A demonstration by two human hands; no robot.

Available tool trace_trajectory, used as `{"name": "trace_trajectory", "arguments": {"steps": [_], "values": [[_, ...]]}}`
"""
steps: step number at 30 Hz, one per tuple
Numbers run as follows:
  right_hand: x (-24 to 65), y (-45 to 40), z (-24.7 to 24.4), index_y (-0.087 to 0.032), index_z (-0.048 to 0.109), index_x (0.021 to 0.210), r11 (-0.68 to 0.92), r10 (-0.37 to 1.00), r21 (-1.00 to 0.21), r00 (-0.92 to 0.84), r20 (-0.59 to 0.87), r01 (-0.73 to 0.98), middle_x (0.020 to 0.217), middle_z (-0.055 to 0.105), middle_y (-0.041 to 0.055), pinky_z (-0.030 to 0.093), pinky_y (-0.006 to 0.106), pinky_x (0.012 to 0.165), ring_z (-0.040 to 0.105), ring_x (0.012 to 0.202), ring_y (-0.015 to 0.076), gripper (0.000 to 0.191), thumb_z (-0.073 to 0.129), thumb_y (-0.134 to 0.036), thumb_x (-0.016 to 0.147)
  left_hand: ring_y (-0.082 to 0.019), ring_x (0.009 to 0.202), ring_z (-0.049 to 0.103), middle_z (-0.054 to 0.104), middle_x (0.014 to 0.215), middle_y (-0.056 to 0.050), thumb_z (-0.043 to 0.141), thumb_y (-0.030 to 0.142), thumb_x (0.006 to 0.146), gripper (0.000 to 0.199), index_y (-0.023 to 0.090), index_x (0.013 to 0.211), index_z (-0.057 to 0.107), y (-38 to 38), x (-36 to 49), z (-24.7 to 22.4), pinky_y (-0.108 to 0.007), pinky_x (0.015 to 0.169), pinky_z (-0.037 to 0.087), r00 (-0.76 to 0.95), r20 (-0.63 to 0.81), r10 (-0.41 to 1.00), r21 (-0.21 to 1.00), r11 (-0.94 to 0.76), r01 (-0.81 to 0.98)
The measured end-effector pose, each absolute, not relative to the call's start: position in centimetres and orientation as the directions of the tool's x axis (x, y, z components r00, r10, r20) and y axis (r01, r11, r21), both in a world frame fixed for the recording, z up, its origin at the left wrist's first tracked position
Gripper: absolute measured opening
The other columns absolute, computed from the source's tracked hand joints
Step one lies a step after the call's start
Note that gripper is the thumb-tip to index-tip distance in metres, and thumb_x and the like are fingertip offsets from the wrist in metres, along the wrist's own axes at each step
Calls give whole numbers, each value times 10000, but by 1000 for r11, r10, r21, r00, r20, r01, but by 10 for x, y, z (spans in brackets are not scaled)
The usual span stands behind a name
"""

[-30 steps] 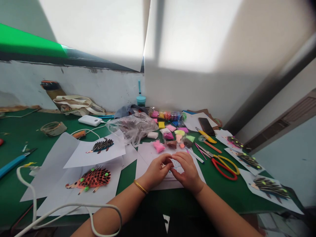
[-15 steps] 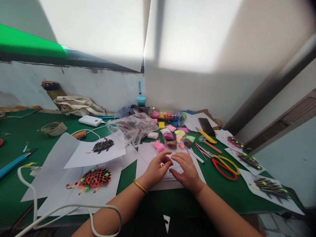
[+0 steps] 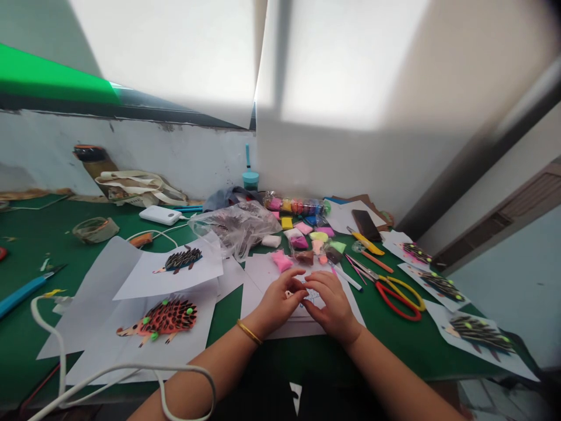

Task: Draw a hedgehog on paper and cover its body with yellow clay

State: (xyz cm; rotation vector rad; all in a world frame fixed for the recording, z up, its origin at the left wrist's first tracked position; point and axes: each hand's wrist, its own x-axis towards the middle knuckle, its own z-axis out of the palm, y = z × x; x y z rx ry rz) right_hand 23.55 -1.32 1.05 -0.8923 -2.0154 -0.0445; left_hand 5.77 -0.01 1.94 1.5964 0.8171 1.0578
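Both hands hover over a white sheet with a blue line drawing partly hidden by the fingers. My left hand, with a yellow bracelet on the wrist, has its thumb and fingers curled together in a pinch; whatever is between them is too small to name. Facing it, my right hand is curved, its thumb and fingertips close to the left fingertips, and any held piece is hidden. A pink clay piece lies on the sheet just beyond the hands.
Colourful clay packets and a clear plastic bag lie behind. Scissors, a yellow cutter and a phone are on the right. Hedgehog pictures flank both sides. A white cable crosses my left forearm.
The fingertips of both hands have moved slightly closer together, and the right fingers have shifted a little. The objects on the table have not moved.
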Motion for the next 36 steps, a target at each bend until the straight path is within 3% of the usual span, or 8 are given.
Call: {"name": "trace_trajectory", "arguments": {"steps": [15,21,31,36], "values": [[237,-12,9,-239,612,1116,734,581,-316,-314,751,601,1091,646,84,469,492,940,576,1073,261,248,631,-211,870,-197,891,670,692,908,-45,607,244,869,398,193,1251,511,0,58,20,-353,842,497,403,214,890,976,-215,-41],[238,-11,8,-251,608,1125,733,575,-310,-308,758,606,1094,655,80,469,496,940,584,1066,263,256,640,-225,872,-178,819,637,664,830,-19,699,200,770,436,188,1183,560,3,58,18,-315,778,490,371,204,906,979,-197,-56],[239,-11,7,-237,599,1148,719,596,-318,-313,739,618,1106,642,93,459,507,953,575,1077,273,284,645,-300,875,-201,884,680,706,881,-52,644,245,824,381,179,1188,556,5,59,16,-351,840,509,351,166,922,979,-112,-168],[238,-11,8,-233,594,1148,727,587,-321,-308,749,607,1101,647,92,465,499,950,578,1076,269,298,660,-255,859,-171,794,647,672,807,-14,710,203,748,457,182,1183,571,5,58,18,-312,764,499,320,194,928,981,-179,-76]]}}
